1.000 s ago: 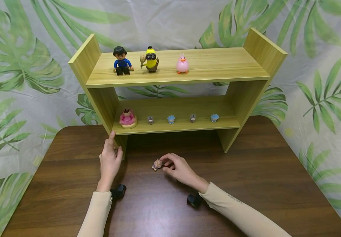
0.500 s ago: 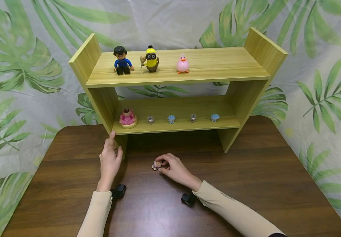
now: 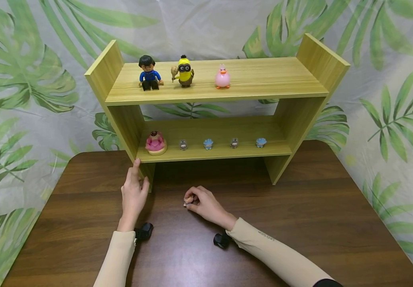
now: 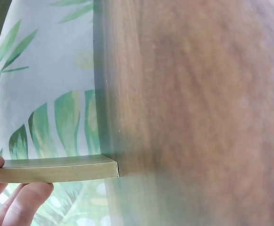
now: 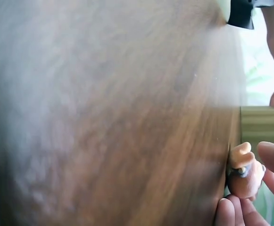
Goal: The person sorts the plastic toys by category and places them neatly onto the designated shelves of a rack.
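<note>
A small peach-coloured figurine (image 3: 189,199) with a bit of blue-grey on it is on the brown table, partly covered by fingers. My right hand (image 3: 205,206) pinches it; in the right wrist view the thumb and fingertips lie on either side of the figurine (image 5: 246,181). To the left, my left hand (image 3: 133,195) holds the lower left side panel of the wooden shelf (image 3: 206,158). The left wrist view has the thumb on one face of that panel (image 4: 70,172) and fingers (image 4: 30,200) on the other.
On the lower shelf stand a pink bear figure (image 3: 156,142) and several tiny figurines (image 3: 208,144). The top shelf bears a blue-shirted doll (image 3: 150,74), a yellow minion (image 3: 184,72) and a pink duck (image 3: 222,78). A leaf-print cloth (image 3: 386,119) hangs behind the table (image 3: 299,223).
My right hand has moved left onto the figurine, and its fingers have closed round it. My left hand has stayed at the shelf panel.
</note>
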`<action>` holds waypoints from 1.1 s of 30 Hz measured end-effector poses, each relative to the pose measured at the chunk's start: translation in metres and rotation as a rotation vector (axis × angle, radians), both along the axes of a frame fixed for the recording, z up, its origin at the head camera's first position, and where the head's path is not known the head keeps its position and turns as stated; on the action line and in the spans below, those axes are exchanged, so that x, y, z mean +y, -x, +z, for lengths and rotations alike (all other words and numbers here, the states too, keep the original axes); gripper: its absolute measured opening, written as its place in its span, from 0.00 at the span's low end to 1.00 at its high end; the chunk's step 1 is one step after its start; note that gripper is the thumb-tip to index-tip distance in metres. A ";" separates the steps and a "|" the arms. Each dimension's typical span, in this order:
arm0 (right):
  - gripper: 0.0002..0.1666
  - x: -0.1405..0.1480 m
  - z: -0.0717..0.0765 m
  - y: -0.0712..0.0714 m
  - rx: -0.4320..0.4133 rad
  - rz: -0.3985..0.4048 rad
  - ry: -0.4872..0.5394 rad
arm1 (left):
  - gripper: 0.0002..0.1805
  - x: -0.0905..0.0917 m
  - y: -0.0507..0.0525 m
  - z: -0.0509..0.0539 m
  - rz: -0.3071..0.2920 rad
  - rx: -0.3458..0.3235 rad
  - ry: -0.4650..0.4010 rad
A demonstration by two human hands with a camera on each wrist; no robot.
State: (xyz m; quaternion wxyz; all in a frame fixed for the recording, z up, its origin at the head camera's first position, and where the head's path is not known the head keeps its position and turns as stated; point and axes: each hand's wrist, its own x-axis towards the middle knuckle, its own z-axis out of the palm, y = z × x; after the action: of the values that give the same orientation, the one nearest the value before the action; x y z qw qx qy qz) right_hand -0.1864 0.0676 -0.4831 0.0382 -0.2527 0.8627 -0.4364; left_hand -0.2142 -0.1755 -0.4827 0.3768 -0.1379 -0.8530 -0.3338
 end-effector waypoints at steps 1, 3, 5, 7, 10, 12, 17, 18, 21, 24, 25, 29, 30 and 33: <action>0.10 0.000 0.000 0.000 0.003 0.004 0.001 | 0.49 0.000 0.000 0.000 0.000 0.000 0.001; 0.09 -0.001 -0.001 -0.001 0.016 0.010 0.003 | 0.49 0.000 0.000 0.000 0.000 0.002 0.002; 0.08 -0.002 -0.002 0.000 0.034 0.013 0.005 | 0.49 0.000 -0.001 0.000 -0.002 0.005 0.001; 0.07 -0.002 -0.002 -0.001 0.051 0.008 0.004 | 0.49 0.000 -0.001 0.001 -0.004 0.008 0.001; 0.06 -0.001 -0.003 -0.001 0.072 0.006 0.001 | 0.50 0.000 -0.001 0.000 -0.005 0.010 0.001; 0.05 0.000 -0.002 -0.002 0.070 0.007 0.003 | 0.50 0.000 -0.001 0.000 -0.005 0.009 0.001; 0.07 0.002 0.000 -0.006 0.063 0.019 0.002 | 0.50 0.000 -0.001 0.000 -0.007 0.006 0.000; 0.08 0.002 0.000 -0.006 0.064 0.020 -0.003 | 0.50 0.000 -0.001 0.000 -0.007 0.006 0.000; 0.12 0.003 0.002 -0.008 0.056 0.018 -0.015 | 0.50 0.000 0.000 0.000 -0.004 0.008 0.002; 0.13 0.005 0.003 -0.009 0.041 0.008 -0.028 | 0.50 0.000 0.000 0.000 -0.003 0.009 0.002; 0.13 0.006 0.003 -0.010 0.038 0.005 -0.031 | 0.50 0.000 0.000 -0.001 -0.003 0.010 0.002; 0.14 0.011 0.003 -0.011 0.032 -0.007 -0.041 | 0.50 0.000 0.000 -0.001 -0.004 0.013 0.002; 0.14 0.012 0.003 -0.011 0.033 -0.010 -0.038 | 0.51 0.000 0.000 -0.001 -0.005 0.015 0.002; 0.15 0.016 0.004 -0.012 0.032 -0.019 -0.017 | 0.51 0.000 0.001 -0.001 -0.005 0.017 0.001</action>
State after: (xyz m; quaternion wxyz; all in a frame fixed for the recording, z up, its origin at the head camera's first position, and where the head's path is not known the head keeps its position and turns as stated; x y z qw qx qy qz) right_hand -0.1743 0.0835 -0.4791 0.0222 -0.2511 0.8693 -0.4251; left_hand -0.2148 -0.1758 -0.4839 0.3831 -0.1431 -0.8496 -0.3331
